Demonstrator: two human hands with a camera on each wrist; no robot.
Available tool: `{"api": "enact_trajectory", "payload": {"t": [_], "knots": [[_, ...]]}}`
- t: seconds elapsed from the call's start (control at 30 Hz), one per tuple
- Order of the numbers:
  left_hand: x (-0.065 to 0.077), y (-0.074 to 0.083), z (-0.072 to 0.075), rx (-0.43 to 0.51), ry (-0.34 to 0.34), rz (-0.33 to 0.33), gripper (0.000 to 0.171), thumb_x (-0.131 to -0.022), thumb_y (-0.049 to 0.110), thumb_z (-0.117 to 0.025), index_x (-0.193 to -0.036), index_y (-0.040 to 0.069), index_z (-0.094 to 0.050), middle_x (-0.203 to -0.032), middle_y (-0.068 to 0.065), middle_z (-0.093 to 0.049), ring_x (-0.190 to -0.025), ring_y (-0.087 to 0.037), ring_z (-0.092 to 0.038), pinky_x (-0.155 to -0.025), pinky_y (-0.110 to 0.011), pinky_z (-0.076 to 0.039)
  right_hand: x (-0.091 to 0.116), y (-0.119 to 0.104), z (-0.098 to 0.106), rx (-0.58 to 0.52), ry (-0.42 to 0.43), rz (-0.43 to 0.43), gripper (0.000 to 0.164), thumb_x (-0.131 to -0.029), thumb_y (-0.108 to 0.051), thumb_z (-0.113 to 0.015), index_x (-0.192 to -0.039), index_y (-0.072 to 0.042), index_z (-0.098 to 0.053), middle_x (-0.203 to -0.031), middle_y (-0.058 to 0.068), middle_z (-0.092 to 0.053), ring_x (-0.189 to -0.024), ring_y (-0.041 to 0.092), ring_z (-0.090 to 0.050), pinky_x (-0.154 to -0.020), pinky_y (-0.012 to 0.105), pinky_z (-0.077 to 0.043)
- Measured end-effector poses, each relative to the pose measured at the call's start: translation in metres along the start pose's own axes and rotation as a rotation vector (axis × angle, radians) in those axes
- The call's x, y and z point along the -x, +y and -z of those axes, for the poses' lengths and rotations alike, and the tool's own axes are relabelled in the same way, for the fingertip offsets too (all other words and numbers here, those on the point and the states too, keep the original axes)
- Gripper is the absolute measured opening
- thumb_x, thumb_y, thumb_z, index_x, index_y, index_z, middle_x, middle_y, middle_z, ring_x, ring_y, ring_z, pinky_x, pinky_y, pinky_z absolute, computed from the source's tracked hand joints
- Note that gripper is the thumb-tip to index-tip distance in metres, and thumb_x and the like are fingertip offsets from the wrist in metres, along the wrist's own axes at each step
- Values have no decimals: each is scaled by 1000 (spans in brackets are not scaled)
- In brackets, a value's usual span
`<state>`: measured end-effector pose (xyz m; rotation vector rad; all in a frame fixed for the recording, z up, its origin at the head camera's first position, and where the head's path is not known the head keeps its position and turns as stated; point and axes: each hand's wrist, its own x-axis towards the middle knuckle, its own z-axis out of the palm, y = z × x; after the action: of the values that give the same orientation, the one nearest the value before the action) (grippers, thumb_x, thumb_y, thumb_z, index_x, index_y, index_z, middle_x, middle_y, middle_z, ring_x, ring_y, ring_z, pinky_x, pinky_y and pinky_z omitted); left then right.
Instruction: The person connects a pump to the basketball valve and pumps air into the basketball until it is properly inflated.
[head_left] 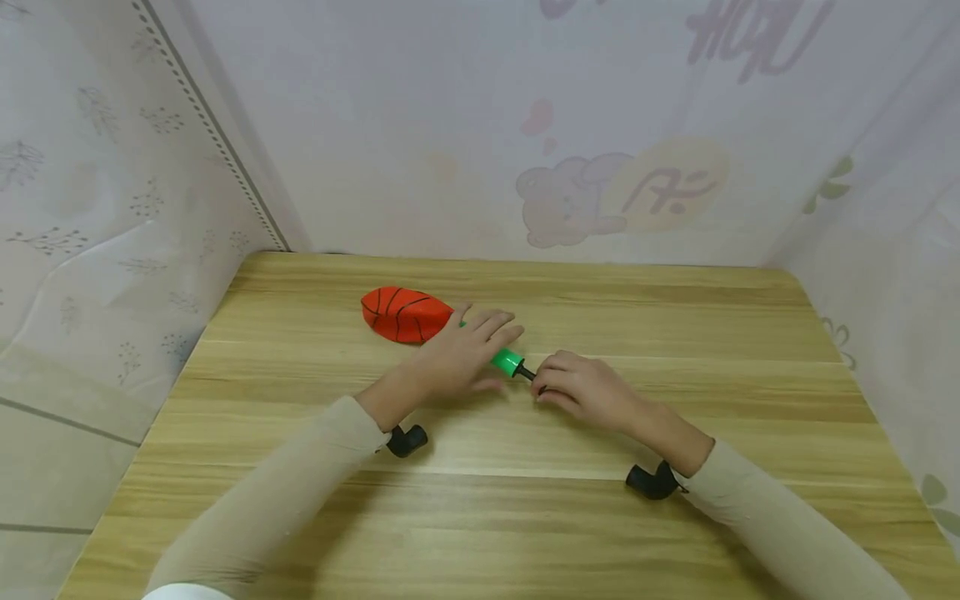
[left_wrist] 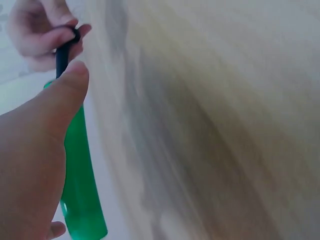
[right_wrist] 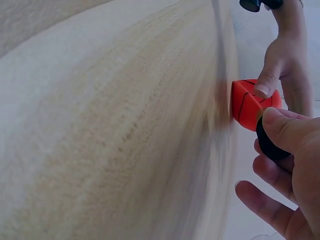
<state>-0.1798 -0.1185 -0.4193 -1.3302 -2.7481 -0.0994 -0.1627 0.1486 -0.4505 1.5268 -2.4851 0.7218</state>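
In the head view I can see someone at work over a green pump (head_left: 507,362), which lies slantwise above the wood-grain bench (head_left: 525,533). The left hand (head_left: 465,354) lies over the pump's barrel, its fingers fairly straight and stretched across the top rather than wrapped round it. From the left wrist, the thumb runs along the barrel's side; how firmly the fingers press, I can't tell.

The right hand (head_left: 588,387) is at the pump's near-right end, where a short dark rod (head_left: 527,372) sticks out of the barrel. Seen from the right wrist, thumb and forefinger pinch the pump's black handle (right_wrist: 270,142), while the other fingers are loosely bent and spread.

Off the pump's opposite end sits a red ball (head_left: 405,315) with black seam lines, slack and folded into a pointed shape. The left hand covers the spot where pump and ball would meet, so I can't say whether they touch. Nearer the person than the pump, a black fitting (head_left: 407,441) shows at the left wrist. Beyond the pump rises a pale wall covering (head_left: 420,133) with a faded bear print (head_left: 562,204).
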Motion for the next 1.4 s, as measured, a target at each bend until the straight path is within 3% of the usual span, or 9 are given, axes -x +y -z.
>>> {"api": "enact_trajectory", "payload": {"t": [0.23,0.63,1.0,1.13,1.4], "knots": [[-4,11,-8,-36,-43,-51,71,-100,48,-61,-155,9,-39,-158,-11,-41,-147,-28,-36,-121,-57,-19,-1,-1,1,3,-1,11,11,-91,-15,-76,-100,-17,-71,-103,-5,-67,-96,12,-62,-79,31,-55],[-6,14,-15,-95,-10,-64,51,-102,41,-59,-146,18,-53,-139,-5,-59,-132,-24,-52,-117,-55,-30,-1,-4,1,10,18,32,11,-90,-13,-77,-100,-15,-72,-103,-5,-68,-94,12,-62,-80,31,-55],[-3,13,-19,-62,46,-73,43,-100,40,-62,-132,12,-60,-118,-3,-64,-114,-23,-58,-104,-45,-41,3,-5,-1,9,52,51,10,-91,-13,-76,-100,-14,-73,-101,-4,-70,-93,14,-63,-78,31,-55],[-3,12,-19,-75,38,-62,39,-100,42,-62,-124,12,-60,-115,-2,-63,-113,-22,-57,-102,-43,-43,3,-7,-1,12,58,57,12,-90,-12,-76,-102,-14,-73,-102,-4,-70,-93,14,-64,-79,31,-55],[-5,10,-16,-53,11,-67,35,-99,42,-62,-123,15,-59,-113,1,-62,-111,-20,-57,-101,-40,-42,7,-9,0,83,76,96,20,-85,-10,-81,-104,-12,-74,-104,-2,-70,-93,14,-64,-77,30,-56]]}}
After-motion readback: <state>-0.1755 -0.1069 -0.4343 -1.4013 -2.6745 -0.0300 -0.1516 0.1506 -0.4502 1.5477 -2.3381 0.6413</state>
